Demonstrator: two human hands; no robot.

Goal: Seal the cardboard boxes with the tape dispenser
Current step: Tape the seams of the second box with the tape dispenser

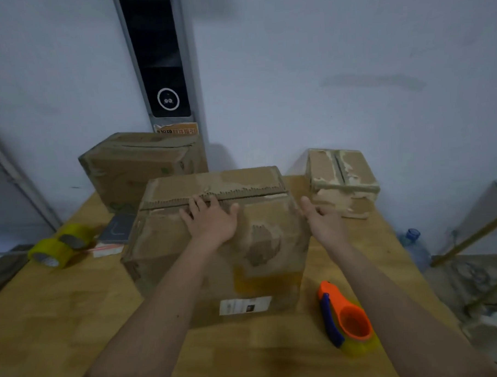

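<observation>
My left hand (210, 218) presses flat, fingers spread, holding the big cardboard box's (215, 246) flaps shut; my right hand (319, 218) hovers open beside that box, while the tape dispenser (347, 315) waits untouched near its front corner.

3 worn cardboard boxes (215, 246) on table; orange tape dispenser (347, 315) right of nearest.

Dim bluish light, soft blur, wide-angle edge distortion

Single head view, close above table (62, 324), angled forward and down.
</observation>
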